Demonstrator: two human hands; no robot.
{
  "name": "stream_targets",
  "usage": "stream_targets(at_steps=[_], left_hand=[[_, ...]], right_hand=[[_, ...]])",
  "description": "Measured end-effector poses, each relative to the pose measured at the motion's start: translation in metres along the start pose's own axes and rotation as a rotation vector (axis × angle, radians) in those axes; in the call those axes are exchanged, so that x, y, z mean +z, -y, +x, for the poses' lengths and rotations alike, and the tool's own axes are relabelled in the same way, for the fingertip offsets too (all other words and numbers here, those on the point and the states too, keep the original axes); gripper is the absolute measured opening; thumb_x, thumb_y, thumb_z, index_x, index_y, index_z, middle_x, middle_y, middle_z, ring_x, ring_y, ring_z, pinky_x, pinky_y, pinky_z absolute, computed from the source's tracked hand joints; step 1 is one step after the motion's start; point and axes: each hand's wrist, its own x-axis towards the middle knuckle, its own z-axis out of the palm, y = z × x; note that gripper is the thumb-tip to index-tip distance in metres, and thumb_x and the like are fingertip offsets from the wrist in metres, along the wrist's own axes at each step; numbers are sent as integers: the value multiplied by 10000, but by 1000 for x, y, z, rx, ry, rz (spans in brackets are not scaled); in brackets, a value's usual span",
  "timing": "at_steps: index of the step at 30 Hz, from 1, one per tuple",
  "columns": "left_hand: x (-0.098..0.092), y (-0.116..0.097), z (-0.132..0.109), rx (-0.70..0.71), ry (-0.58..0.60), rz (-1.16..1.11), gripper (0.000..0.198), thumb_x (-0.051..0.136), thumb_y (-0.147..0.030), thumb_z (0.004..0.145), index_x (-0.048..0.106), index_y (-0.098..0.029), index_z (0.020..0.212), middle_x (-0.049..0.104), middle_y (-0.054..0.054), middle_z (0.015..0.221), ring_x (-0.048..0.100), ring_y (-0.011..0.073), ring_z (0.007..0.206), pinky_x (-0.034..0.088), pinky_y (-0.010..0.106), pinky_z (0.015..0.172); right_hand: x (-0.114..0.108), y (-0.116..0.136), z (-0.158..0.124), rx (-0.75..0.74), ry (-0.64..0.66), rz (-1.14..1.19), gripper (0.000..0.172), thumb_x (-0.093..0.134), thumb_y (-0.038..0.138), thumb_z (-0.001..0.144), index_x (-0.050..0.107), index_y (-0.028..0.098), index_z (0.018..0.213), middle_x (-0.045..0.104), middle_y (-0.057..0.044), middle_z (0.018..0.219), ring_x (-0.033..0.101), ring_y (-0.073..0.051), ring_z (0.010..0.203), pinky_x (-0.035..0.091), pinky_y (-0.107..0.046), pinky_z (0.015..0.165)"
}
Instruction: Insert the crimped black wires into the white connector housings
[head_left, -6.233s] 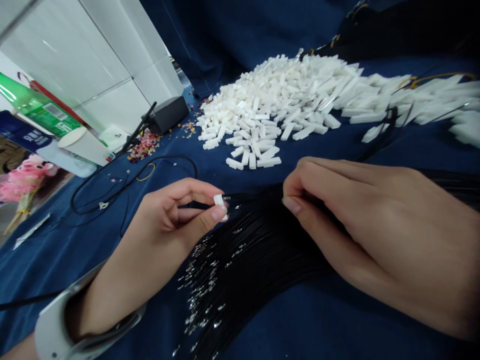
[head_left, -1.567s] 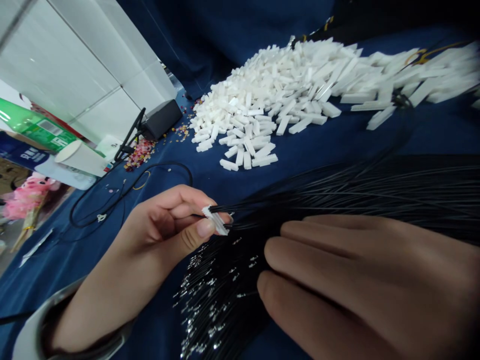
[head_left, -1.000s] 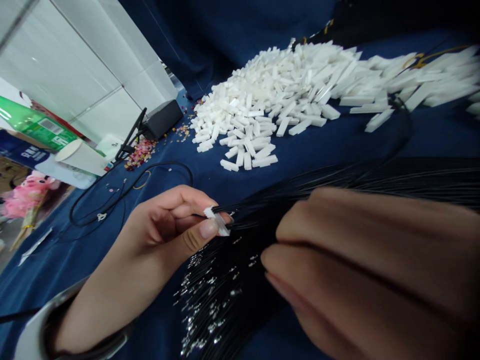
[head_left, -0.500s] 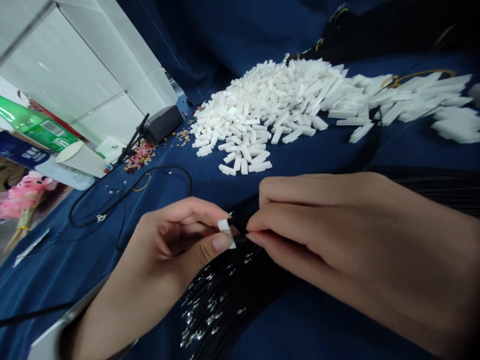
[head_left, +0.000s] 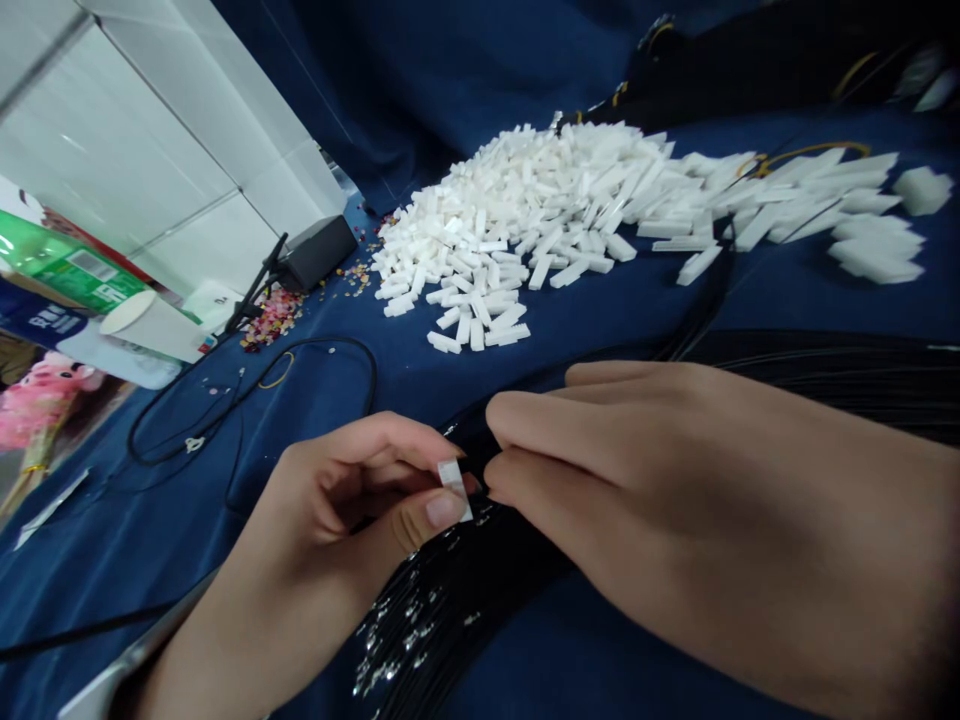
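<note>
Between its thumb and fingers, my left hand [head_left: 360,530] pinches a small white plastic connector housing [head_left: 454,485], tilted upright. Close by on the right, my right hand [head_left: 660,490] has its fingertips pressed together beside the housing. Whatever those fingertips pinch is hidden behind them and too small to make out. Under both hands lies a bundle of thin black wires [head_left: 480,600], many ending in shiny metal terminals [head_left: 397,640]. Beyond the hands, a large heap of similar white housings [head_left: 525,210] rests on the dark blue cloth.
A black cable [head_left: 367,360] loops across the cloth [head_left: 292,430] at left. Small coloured beads [head_left: 274,315] lie by a dark box [head_left: 319,250]. A paper cup [head_left: 154,325] and a green bottle [head_left: 75,265] stand far left. More black wires [head_left: 847,370] stretch right.
The view has shifted slightly, so the heap appears further left. My right hand's fingers have curled more beside the housing. My left hand keeps its pinch on the housing.
</note>
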Motion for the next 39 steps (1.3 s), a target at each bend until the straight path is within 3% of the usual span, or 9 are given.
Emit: stream_targets(at_steps=[3,8,15,21,24,27,32,35,39], left_hand=[[3,-6,2,-13,-3,17,186,902,-299,650,778,-420,716,728,-26,614,591,195,541,435,253,452],[4,-18,1,-63,113,-37,203,892,-322,656,703,-370,716,617,-24,639,515,192,554,428,261,475],[8,-19,-9,-32,271,-219,219,841,-230,800,626,-268,818,575,-36,752,512,142,686,462,208,635],[3,-18,-8,-24,274,-379,183,798,-342,881,678,-208,845,581,-16,791,528,119,764,466,178,704],[-1,-19,-6,-88,452,-513,181,783,-345,894,669,-204,898,638,-4,801,617,115,765,493,184,694],[-3,-19,-6,-121,613,-563,256,775,-385,896,592,-206,896,637,-23,713,628,92,632,476,168,608],[4,-21,-6,-116,579,-501,523,785,-656,777,511,-212,794,521,-66,592,478,67,479,369,139,449],[12,-27,-5,-213,480,-472,598,732,-696,798,408,-215,650,374,-110,493,277,38,402,252,135,391],[13,-34,-3,-258,540,-429,657,754,-698,756,329,-225,591,263,-142,456,117,32,395,102,176,382]], right_hand=[[0,2,0,-73,-131,-35,216,616,122,655,443,204,556,398,-6,568,263,-112,564,273,-276,493],[-6,4,-1,-28,-217,-79,285,412,42,832,533,186,618,405,-31,611,272,-134,616,264,-320,575],[-18,4,5,-8,-223,-41,346,385,41,917,579,180,666,496,-13,610,302,-139,590,286,-328,568],[-38,-2,9,69,-19,153,259,411,52,935,602,154,793,620,-33,792,483,-104,647,395,-263,610],[-51,-3,6,291,214,476,228,413,93,967,566,184,825,623,28,748,530,-58,611,414,-182,555],[-59,-3,0,376,286,527,232,397,196,1011,583,213,873,630,36,725,569,-57,622,435,-169,552],[-61,1,-1,376,255,385,227,470,272,957,584,212,769,573,37,628,463,-53,479,307,-209,439],[-62,2,3,376,310,403,431,538,393,935,489,176,567,430,43,478,304,-38,397,196,-230,406],[-62,3,-20,429,466,620,520,550,535,952,577,170,583,510,41,509,386,-27,413,255,-192,401]])
